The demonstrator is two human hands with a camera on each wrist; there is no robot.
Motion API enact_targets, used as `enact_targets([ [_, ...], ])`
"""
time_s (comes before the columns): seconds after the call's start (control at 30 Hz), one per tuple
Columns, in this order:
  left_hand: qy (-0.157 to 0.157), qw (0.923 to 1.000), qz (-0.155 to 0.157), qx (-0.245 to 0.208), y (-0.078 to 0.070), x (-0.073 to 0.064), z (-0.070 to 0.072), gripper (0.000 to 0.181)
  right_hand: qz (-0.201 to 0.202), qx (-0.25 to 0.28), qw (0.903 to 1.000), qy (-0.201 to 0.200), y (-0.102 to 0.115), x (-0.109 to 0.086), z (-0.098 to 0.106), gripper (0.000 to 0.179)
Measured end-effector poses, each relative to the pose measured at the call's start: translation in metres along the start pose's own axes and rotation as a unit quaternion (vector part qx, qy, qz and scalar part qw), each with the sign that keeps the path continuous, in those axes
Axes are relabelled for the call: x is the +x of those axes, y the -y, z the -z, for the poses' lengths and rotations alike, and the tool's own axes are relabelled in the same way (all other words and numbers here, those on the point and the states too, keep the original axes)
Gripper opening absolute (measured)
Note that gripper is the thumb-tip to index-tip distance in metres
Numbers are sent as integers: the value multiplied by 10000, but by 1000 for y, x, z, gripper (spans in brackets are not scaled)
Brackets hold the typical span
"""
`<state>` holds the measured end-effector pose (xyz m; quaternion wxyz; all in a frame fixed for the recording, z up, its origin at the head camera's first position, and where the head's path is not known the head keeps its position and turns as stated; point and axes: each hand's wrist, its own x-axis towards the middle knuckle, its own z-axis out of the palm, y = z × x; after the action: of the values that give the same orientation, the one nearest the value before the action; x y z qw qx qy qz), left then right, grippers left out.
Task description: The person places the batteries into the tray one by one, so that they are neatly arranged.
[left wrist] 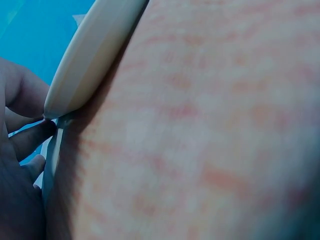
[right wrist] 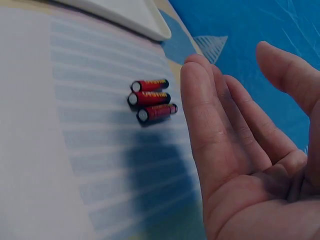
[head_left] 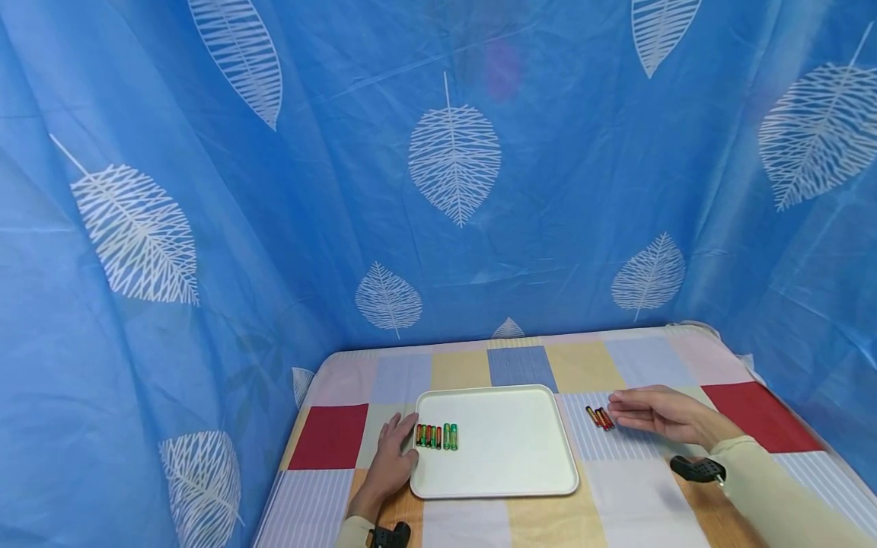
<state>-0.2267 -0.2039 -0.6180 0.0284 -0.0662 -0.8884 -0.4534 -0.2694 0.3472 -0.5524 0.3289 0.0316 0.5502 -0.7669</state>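
Observation:
My left hand lies along the left side of a white tray, its fingers at the rim. In the left wrist view, the fingertips of that hand touch the tray's edge. Several red and green batteries line up inside the tray near its left rim, with two greener batteries at the right end of the row. My right hand hovers with extended fingers beside three red-and-black batteries. These batteries lie side by side on the cloth, apart from the fingers.
A patchwork tablecloth of coloured squares covers the table under the tray. Blue curtains with white leaf prints hang behind the table and at both sides.

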Motion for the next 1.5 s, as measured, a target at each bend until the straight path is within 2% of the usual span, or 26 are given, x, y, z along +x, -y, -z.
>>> enact_targets([
  [0.23,14,9999,-90,56,1,0,0,71,-120,-131,9993,-320,-2,-4,10,29],
  [0.5,-31,9999,-46,97,1,0,-1,70,-187,-477,9974,-504,-6,-3,16,29],
  [0.7,-31,9999,-88,61,0,0,-1,70,-245,-990,9911,-857,-8,4,14,32],
  [0.83,-5,9999,-101,44,-1,0,-1,71,-294,-1438,9836,-1050,-7,8,9,36],
  [0.93,5,10000,-88,26,-2,0,0,70,-320,-1819,9744,-1285,-6,11,4,36],
  [1.03,12,10000,-78,32,-3,0,0,70,-409,-2212,9599,-1672,-5,15,-3,34],
  [1.17,17,9999,-96,50,-3,0,0,70,-485,-2901,9334,-2056,-2,21,-10,32],
  [1.3,-4,9999,-140,35,-2,0,-1,70,-451,-3476,9108,-2180,0,28,-16,29],
  [1.5,-29,9999,-152,53,-1,0,-1,69,-309,-3840,8947,-2261,-1,33,-22,18],
])
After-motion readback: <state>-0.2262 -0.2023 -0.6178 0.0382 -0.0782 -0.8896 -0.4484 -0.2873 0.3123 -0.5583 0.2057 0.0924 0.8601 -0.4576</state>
